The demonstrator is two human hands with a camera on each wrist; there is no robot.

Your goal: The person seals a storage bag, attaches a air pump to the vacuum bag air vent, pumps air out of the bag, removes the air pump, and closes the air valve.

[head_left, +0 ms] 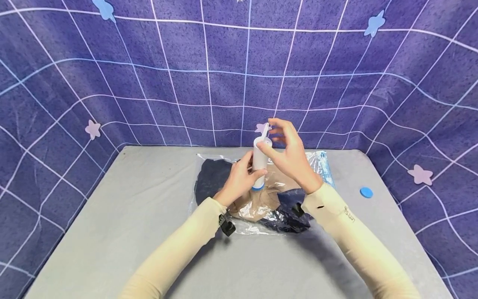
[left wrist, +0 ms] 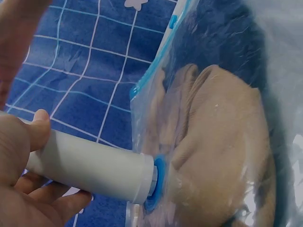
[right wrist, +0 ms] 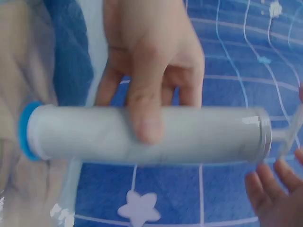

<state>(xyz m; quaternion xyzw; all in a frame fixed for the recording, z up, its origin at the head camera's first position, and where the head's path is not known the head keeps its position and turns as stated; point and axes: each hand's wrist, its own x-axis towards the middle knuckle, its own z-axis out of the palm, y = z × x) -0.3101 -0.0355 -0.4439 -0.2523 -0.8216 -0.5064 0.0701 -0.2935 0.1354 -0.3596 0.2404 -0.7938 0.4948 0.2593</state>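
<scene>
Pump [head_left: 259, 162] stands upright in left hand [head_left: 239, 179] grip, right hand [head_left: 289, 155] atop.

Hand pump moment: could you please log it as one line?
left hand grips hand pump | right hand pinches plunger | pump on vacuum bag valve

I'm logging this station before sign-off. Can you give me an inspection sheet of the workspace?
Surface: grey table.
Job's things: white hand pump upright on the blue valve of a clear vacuum bag holding tan and navy clothes.
Clutter: blue cap lying apart, right of the bag.
Grippers: left hand grips the pump barrel; right hand holds the plunger handle.
Cables: nothing seen.
Surroundings: purple grid backdrop with stars.
</scene>
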